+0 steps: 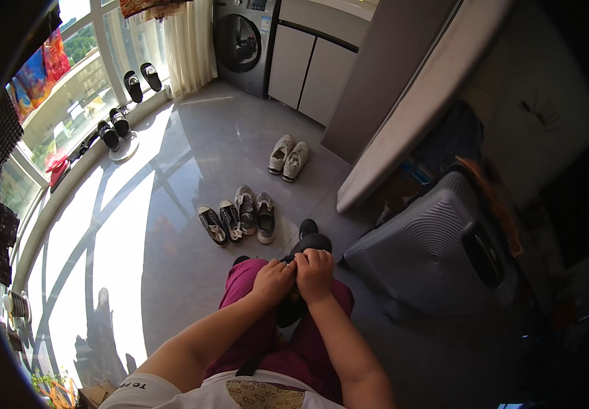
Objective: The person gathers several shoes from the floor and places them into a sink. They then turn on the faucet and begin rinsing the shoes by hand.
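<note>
Above my lap, between my knees, I hold a black shoe [316,243]; its rounded end shows beyond my fingers and a dark part of it hangs below my hands. My left hand [276,278] has its fingers bent and pinched at the shoe's upper edge. Close against it, my right hand [315,270] is closed on the same edge, knuckles up. What lies right under the fingertips, perhaps a lace, is hidden. Just beyond stands my dark-shod foot [308,228]. Magenta trousers [242,278] cover my legs.
Ahead on the grey tiles stand black sneakers [221,221], grey sneakers [255,214] and white shoes [289,158]. A grey suitcase [431,252] is at my right. Slippers [114,129] line the window ledge. A washing machine [241,44] and cabinet [311,68] stand at the back.
</note>
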Demonstrator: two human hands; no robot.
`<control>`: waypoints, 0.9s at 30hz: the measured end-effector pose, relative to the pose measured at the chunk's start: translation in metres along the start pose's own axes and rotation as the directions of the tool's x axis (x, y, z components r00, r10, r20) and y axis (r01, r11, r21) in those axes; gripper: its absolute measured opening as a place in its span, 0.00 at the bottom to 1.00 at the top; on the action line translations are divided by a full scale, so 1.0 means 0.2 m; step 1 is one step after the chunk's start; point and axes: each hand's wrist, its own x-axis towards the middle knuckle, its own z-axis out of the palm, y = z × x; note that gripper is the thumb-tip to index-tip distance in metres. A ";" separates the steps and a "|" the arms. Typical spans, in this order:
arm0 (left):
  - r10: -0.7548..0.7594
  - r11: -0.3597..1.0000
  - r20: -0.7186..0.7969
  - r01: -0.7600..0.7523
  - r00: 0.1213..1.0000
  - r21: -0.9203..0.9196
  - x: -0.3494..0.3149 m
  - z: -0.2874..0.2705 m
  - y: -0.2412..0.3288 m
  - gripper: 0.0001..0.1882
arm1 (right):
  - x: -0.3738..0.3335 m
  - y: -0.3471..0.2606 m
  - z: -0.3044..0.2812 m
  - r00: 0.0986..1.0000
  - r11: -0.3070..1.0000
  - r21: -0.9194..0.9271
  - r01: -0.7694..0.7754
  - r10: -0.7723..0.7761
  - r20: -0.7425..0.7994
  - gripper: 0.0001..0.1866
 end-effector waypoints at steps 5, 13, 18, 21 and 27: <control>-0.063 0.995 -0.023 0.061 0.998 -0.075 0.00 0.00 0.00 0.14 | -0.02 -0.02 0.02 0.960 0.965 0.030 -0.259 0.260 -0.100 0.04; -0.230 0.945 0.083 0.243 0.970 -0.219 0.02 -0.05 0.01 0.29 | -0.14 -0.08 -0.09 0.906 0.897 0.173 -0.407 0.421 -0.051 0.12; -0.167 0.955 0.191 0.207 0.967 -0.213 0.03 -0.06 0.00 0.33 | -0.13 -0.18 -0.05 0.843 0.803 0.257 -0.538 0.515 0.156 0.10; -0.154 0.962 0.198 0.192 0.968 -0.193 0.02 -0.07 0.00 0.34 | -0.04 -0.18 -0.10 0.779 0.803 0.116 -0.585 0.516 0.356 0.13; -0.167 0.953 0.233 0.217 0.958 -0.210 0.04 -0.10 0.00 0.34 | -0.04 -0.15 -0.05 0.735 0.758 0.159 -0.633 0.524 0.429 0.13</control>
